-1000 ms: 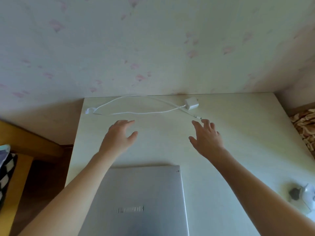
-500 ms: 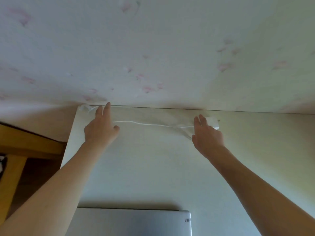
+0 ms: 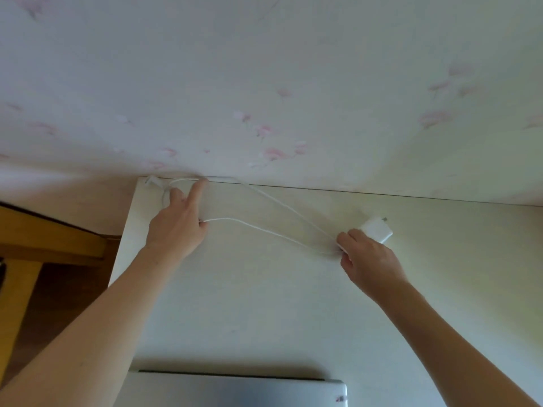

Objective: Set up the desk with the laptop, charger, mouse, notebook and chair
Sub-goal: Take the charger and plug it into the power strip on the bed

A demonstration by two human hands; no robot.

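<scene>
A white charger brick [image 3: 377, 229] lies near the back of the pale desk [image 3: 264, 304], with its thin white cable [image 3: 264, 230] looping leftwards to a plug end [image 3: 151, 181] at the back left corner. My left hand [image 3: 177, 227] rests on the cable loop, index finger stretched to the wall, the cable running under its fingers. My right hand [image 3: 365, 261] pinches the cable strands just beside the brick. The closed silver laptop [image 3: 235, 390] lies at the near edge, between my forearms. Mouse, notebook and chair are out of view.
A wall [image 3: 264, 98] with pink flower wallpaper rises directly behind the desk. To the left stands yellow wooden furniture [image 3: 44, 239] over a dark brown floor [image 3: 67, 289].
My right hand has slid off the charger brick and closed on the cable beside it. My left hand has shifted right along the back edge onto the cable loop. The view tilted up slightly.
</scene>
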